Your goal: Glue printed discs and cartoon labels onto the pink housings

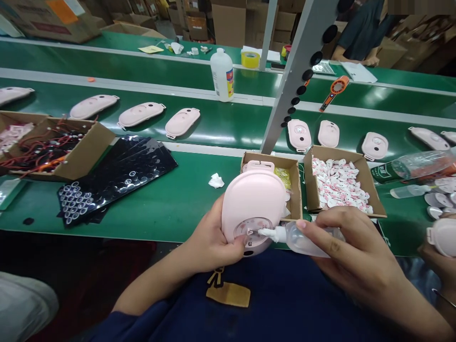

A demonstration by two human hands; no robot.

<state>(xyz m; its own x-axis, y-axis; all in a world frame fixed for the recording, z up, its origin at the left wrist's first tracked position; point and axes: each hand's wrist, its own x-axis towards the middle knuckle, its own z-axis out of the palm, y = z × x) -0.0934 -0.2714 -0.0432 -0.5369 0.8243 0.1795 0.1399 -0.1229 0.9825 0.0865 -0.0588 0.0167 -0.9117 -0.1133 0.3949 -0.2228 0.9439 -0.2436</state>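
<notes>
One pink case (252, 197) is in the left hand (217, 237), raised above the near edge of the green table (188, 204); that hand grips its side, the thumb pressed at a round, clear recess. The case is a smooth, glossy oval, its long axis running away from the person, the looped end towards the table's far edge. The right hand (359, 251) is wrapped around one translucent, soft-looking squeeze bottle (302, 240), lying crosswise along the near edge, its white-smeared nozzle pointing left over the recess.

Beyond the table's far edge, nine more pink cases (182, 122) show on a shiny green strip (231, 128): four left of a metal post (290, 76), five right. One white plastic bottle (221, 76) stands behind them. Near the table's far edge, one cardboard box (335, 154) holds many small white-and-pink pieces (340, 185), too many to count. One crumpled white tissue (216, 180) lies left of the raised case; farther left is black, glossy sheeting (117, 166) bearing clear round discs (74, 202).
</notes>
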